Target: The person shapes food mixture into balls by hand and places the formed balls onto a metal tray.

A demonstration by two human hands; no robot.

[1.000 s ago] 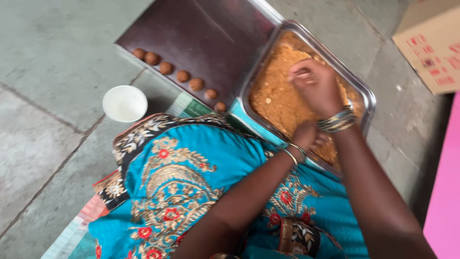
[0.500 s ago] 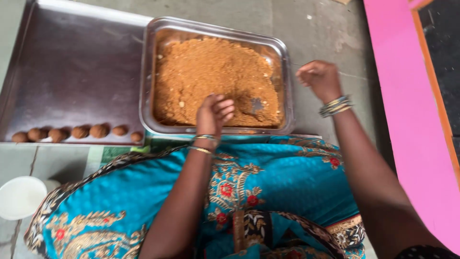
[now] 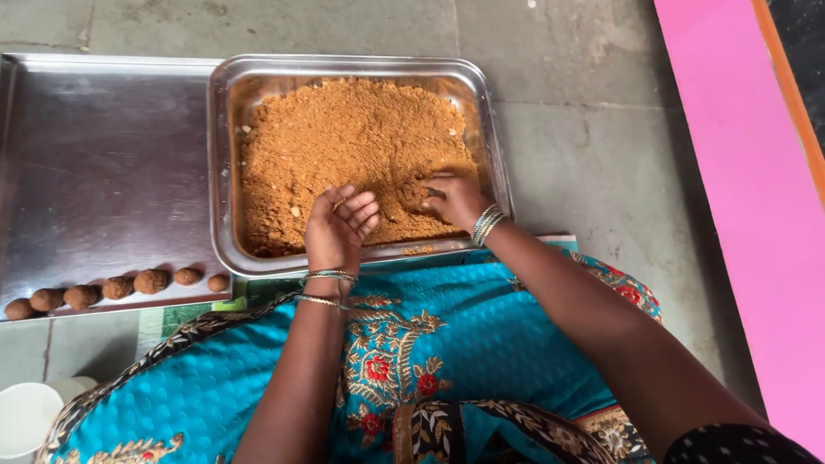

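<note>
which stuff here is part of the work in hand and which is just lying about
In use: deep steel tray of brown crumbly mixture; left hand, cupped; right hand, in the mixture; flat steel tray; row of small brown balls.
Lying about: white round bowl; pink board.

A deep rectangular steel tray holding brown crumbly mixture sits right of a flat steel sheet tray, whose near edge carries a row of small brown balls.
</note>
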